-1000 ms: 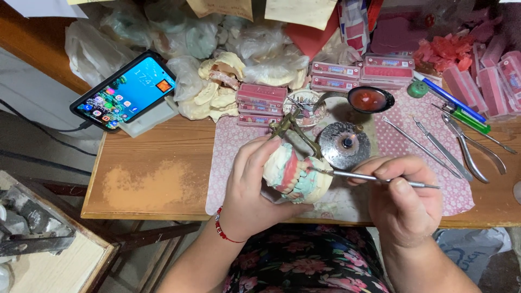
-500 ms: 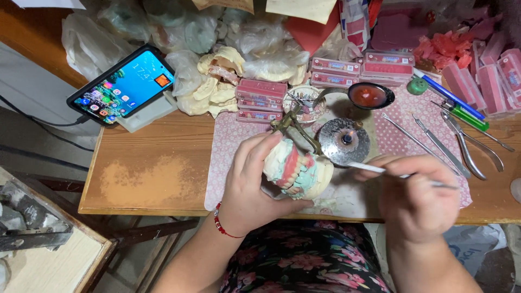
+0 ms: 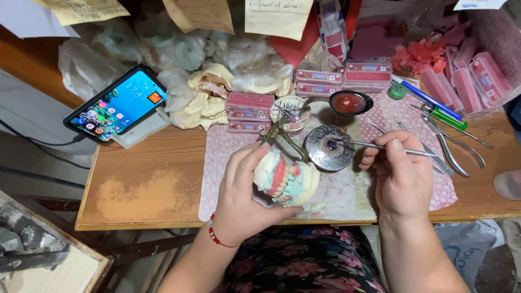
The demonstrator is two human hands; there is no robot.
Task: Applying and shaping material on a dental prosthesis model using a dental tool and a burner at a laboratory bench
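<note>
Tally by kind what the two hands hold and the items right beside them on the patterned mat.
Dental model, in left hand: 1
Metal instrument, in right hand: 1
Round metal dish: 1
Small bowl of red material: 1
Pliers: 1
Total: 5

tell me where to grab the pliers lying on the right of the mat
Take the pliers by their two long handles, which splay toward the near right. Come from above on the right side, since the head end lies among the other metal tools and the right hand.
</note>
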